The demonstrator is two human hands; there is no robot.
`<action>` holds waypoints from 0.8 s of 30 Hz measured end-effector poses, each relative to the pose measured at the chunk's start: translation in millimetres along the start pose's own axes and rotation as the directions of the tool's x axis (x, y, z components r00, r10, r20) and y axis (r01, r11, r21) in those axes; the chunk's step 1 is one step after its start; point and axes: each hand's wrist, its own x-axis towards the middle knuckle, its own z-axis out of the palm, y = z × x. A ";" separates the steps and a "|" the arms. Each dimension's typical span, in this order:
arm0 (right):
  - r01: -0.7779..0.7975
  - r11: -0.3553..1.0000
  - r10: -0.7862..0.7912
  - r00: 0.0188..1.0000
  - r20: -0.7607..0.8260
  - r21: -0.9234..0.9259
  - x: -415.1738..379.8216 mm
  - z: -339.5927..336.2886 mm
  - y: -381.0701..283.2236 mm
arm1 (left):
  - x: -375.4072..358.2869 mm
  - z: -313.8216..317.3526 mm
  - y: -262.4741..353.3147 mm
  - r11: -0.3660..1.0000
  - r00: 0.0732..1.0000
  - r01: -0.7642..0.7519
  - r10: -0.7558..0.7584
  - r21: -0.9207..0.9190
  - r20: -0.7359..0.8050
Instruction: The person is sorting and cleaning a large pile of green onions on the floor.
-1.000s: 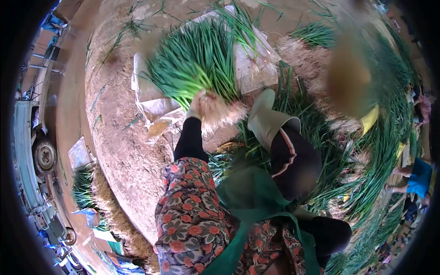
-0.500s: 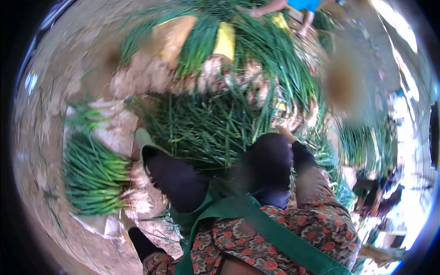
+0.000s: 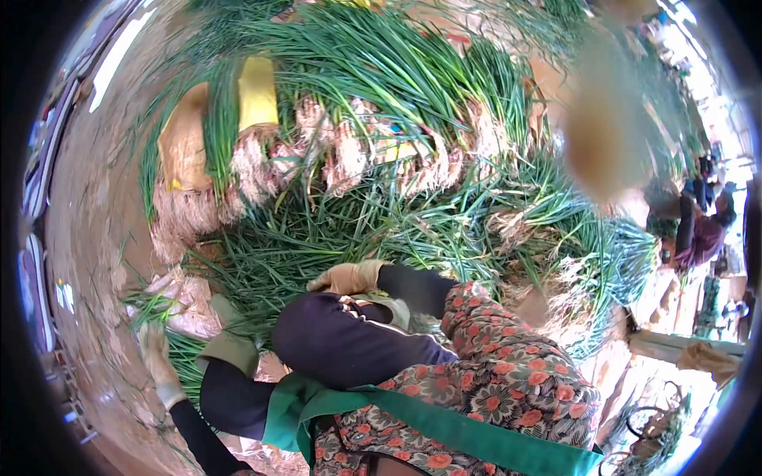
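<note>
Green onions (image 3: pixel 373 230) lay in a loose heap directly ahead of the person's knees, and the gloved right hand (image 3: pixel 347 278) rested on the heap's near edge. Its fingers were curled loosely together and pointed left, the tips touching the stalks; whether they pinched any single stalk could not be told. The hand probably sat there because the loose stalks were the closest within reach over the raised knee (image 3: pixel 333 341).

The gloved left hand (image 3: pixel 156 361) was stretched out low at the left, fingers extended and slightly parted, lying on or just above a small bunch of green onions (image 3: pixel 178 349) on the dirt ground (image 3: pixel 103 262). Whether it gripped that bunch was not clear. A pale sack (image 3: pixel 186 305) lay under the bunch's upper end, seemingly to keep the stalks off the soil.

Beyond the loose heap, tied bundles (image 3: pixel 349 151) were stacked with their pale, hairy roots facing the person and the green tops fanning away, an orderly arrangement that kept root ends together. Yellow bags (image 3: pixel 258 91) sat among them at the upper left.

The person wore a floral top (image 3: pixel 508 381), a green apron strap (image 3: pixel 444 432) across the lap, dark trousers and a tan boot (image 3: pixel 226 345) beside the left hand. Another person (image 3: pixel 698 230) bent at the far right, well apart from the heap.
</note>
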 end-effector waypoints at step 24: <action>0.037 0.639 0.434 0.807 -0.400 0.768 -120.0 -181.4 -48.6 | -64.8 497.0 -66.4 0.611 0.517 0.758 -0.351 -0.227 0.781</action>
